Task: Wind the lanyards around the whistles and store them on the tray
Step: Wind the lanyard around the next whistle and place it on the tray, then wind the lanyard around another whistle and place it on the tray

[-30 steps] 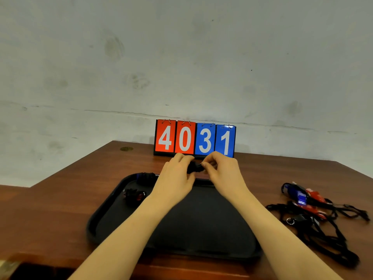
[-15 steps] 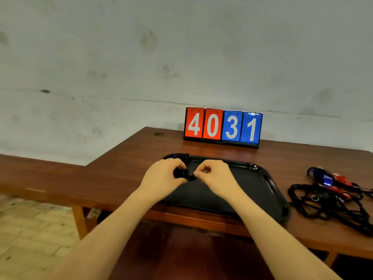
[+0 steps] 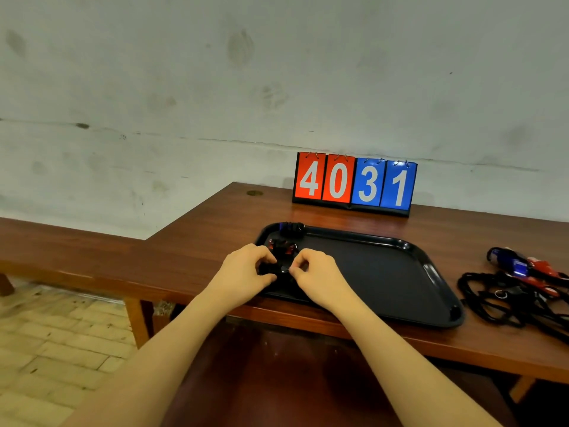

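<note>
Pinching a small black cord-wound whistle [image 3: 275,269] between left hand [image 3: 246,269] and right hand [image 3: 317,278], fingers curled onto it, over the near-left corner of the black plastic tray [image 3: 385,272] on the brown wooden desk [image 3: 200,241]; lying tangled right of the tray, loose lanyard whistles [image 3: 517,282].

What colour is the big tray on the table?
Black, as the head view shows: the tray.

Legible text: digits "4 0 3 1" | carrier: flip scoreboard [image 3: 354,184] stood at the back of the wooden table [image 3: 215,241] | "4" and "0" printed white on red cards | "3" and "1" printed white on blue cards | no other lettering can be read
</note>
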Demonstrator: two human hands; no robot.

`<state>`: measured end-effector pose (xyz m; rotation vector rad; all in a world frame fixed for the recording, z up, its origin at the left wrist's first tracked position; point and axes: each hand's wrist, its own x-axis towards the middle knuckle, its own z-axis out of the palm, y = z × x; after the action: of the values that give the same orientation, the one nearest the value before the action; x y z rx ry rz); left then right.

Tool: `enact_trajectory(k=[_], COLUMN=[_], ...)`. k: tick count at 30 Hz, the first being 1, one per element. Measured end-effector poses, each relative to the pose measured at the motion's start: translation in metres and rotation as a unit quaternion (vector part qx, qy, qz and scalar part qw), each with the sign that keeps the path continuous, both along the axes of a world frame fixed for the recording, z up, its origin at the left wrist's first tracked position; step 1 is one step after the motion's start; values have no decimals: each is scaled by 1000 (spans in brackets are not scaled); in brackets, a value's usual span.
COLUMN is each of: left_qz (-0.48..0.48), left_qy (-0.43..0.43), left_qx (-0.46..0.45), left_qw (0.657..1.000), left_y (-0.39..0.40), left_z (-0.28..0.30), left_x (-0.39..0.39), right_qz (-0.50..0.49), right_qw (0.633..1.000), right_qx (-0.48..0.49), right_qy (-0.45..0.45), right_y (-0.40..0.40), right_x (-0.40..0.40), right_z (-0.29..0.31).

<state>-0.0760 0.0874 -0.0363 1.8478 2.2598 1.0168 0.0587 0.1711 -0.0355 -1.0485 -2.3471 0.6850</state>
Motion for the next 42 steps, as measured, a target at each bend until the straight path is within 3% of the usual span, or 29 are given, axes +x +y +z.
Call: enact_trajectory(k=[10, 16, 23, 28, 34, 42], left_qz=[7, 23, -16, -49, -104, -146], left_qy=[-7, 8, -66, -68, -67, -28], left_qx=[-5, 25, 52, 30, 6, -14], left_qw=[1000, 999, 996, 996, 992, 989], left_y=[3, 5, 21, 44, 79, 137], left_z=[-2, 2, 26, 31, 32, 22], left_x=[2, 8, 59, 112, 181, 243], right_qz=[29, 20, -32, -84, -146, -189], right_qw=[998, 999, 997, 992, 986, 971], right_qx=[40, 18, 20, 33, 69, 113], right_qy=[-29, 42, 66, 83, 45, -94], right_y=[8, 10, 19, 33, 64, 107], right_x=[3, 11, 67, 130, 205, 260], right_z=[-1, 3, 20, 23, 25, 22])
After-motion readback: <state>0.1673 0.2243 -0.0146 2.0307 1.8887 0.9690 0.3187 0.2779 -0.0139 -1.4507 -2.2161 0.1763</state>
